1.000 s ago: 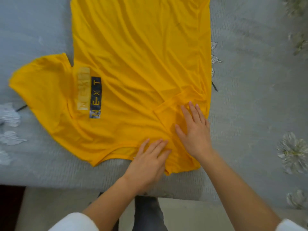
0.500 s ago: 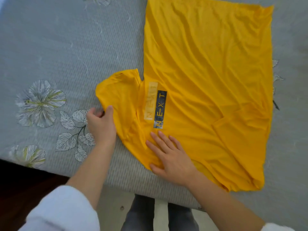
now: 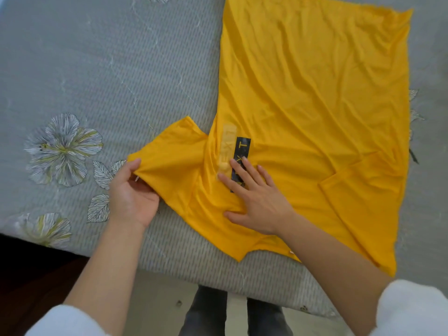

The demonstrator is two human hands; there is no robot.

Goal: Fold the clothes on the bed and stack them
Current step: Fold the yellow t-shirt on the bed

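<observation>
A yellow T-shirt [image 3: 315, 93] lies spread on the grey bed [image 3: 109, 69], its neck end toward me and its right sleeve folded over the body. A dark printed label [image 3: 242, 146] shows near the chest. My left hand [image 3: 132, 192] pinches the edge of the shirt's left sleeve [image 3: 169, 161] and lifts it slightly off the bedcover. My right hand [image 3: 254, 197] lies flat with straight fingers on the shirt, partly covering the label.
The bedcover carries flower and leaf prints [image 3: 63, 149] at the left. The bed's near edge [image 3: 218, 270] runs across the bottom, with pale floor and my legs [image 3: 232, 314] below it. A dark area lies at the bottom left.
My left hand has gone from the shirt's neck area to the left sleeve and now pinches its edge. My right hand slid left onto the label. The view has shifted left.
</observation>
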